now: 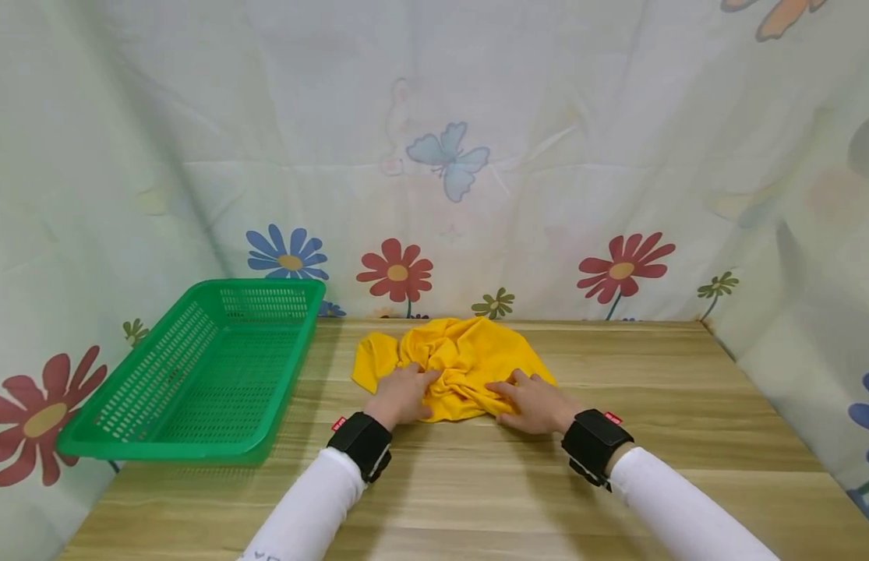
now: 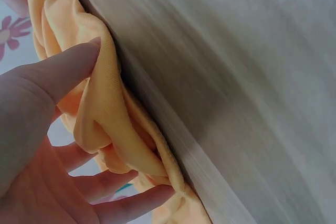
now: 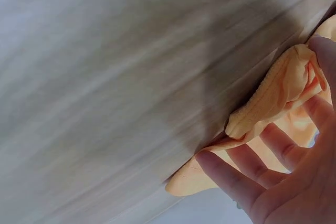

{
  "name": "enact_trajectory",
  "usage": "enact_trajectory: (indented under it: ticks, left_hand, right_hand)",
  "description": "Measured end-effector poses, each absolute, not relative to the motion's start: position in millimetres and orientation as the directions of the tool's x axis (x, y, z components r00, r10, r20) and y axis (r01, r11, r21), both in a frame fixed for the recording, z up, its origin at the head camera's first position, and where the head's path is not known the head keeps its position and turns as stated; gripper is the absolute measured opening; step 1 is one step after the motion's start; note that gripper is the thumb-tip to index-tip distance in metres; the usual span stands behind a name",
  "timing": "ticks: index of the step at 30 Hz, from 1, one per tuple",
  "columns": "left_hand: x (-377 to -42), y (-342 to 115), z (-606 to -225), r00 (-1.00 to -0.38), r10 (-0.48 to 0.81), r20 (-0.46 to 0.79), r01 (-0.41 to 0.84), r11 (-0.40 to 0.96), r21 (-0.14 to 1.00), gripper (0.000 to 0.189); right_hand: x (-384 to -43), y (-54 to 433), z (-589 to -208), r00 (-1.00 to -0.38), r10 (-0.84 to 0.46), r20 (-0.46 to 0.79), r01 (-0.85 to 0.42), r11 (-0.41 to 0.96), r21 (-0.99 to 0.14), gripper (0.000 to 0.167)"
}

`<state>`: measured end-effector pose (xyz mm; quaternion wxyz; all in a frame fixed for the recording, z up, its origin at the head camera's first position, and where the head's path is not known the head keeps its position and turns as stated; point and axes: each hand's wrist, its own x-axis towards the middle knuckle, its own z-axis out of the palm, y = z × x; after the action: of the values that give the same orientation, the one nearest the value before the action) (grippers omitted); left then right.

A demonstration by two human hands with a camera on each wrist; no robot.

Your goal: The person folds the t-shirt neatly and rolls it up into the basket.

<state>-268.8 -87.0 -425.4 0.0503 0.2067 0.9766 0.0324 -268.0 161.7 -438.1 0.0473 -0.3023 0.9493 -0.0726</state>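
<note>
1. Here, we see the yellow cloth (image 1: 490, 351) bunched near the middle of the bench's (image 1: 476, 499) far edge, within reach of both hands.
2. We find the left hand (image 1: 399, 396) with its grip wide, thumb and fingers touching the folds, seemingly to steady them.
3. Opposite, the right hand's (image 1: 535, 403) grip is wide too, probably balancing that contact.
4. We see the green basket (image 1: 174, 450) by the far left corner, leaving working room.
</note>
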Motion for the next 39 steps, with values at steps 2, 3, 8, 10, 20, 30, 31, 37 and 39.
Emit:
enact_trajectory:
  ticks: [2,3,8,10,20,30,31,37,39]
  left_hand:
    - [-266,-86,-426,-0.909,0.408,-0.08,0.403,0.912,0.071,0.064]
    - [-264,-85,-426,-0.909,0.41,-0.076,0.406,0.911,0.066,0.064]
    - [-260,-81,-425,-0.902,0.428,-0.055,0.426,0.904,0.046,0.064]
    - [-259,-77,-425,-0.903,0.428,-0.05,0.426,0.904,0.045,0.064]
    - [-245,-61,-428,-0.907,0.413,-0.076,0.41,0.91,0.058,0.063]
    - [-234,-49,-427,-0.898,0.433,-0.083,0.431,0.901,0.042,0.065]
    - [-233,-48,-427,-0.896,0.436,-0.082,0.435,0.9,0.037,0.065]
    - [-232,-49,-430,-0.898,0.435,-0.07,0.432,0.9,0.057,0.06]
    - [-232,-51,-429,-0.898,0.437,-0.061,0.432,0.899,0.073,0.058]
  right_hand:
    - [-265,163,-439,-0.807,-0.589,-0.033,-0.577,0.8,-0.166,0.054]
    - [-264,164,-439,-0.805,-0.592,-0.027,-0.58,0.797,-0.166,0.055]
    - [-258,171,-437,-0.804,-0.595,-0.001,-0.588,0.794,-0.157,0.055]
    - [-255,174,-436,-0.809,-0.588,0.004,-0.582,0.799,-0.149,0.055]
    - [-231,186,-432,-0.816,-0.578,0.016,-0.574,0.805,-0.152,0.052]
    - [-216,199,-435,-0.813,-0.582,0.036,-0.58,0.801,-0.145,0.053]
    - [-215,200,-435,-0.814,-0.58,0.039,-0.579,0.803,-0.141,0.053]
    - [-211,202,-438,-0.823,-0.566,0.047,-0.566,0.812,-0.145,0.053]
    - [-211,202,-438,-0.822,-0.567,0.044,-0.566,0.808,-0.163,0.054]
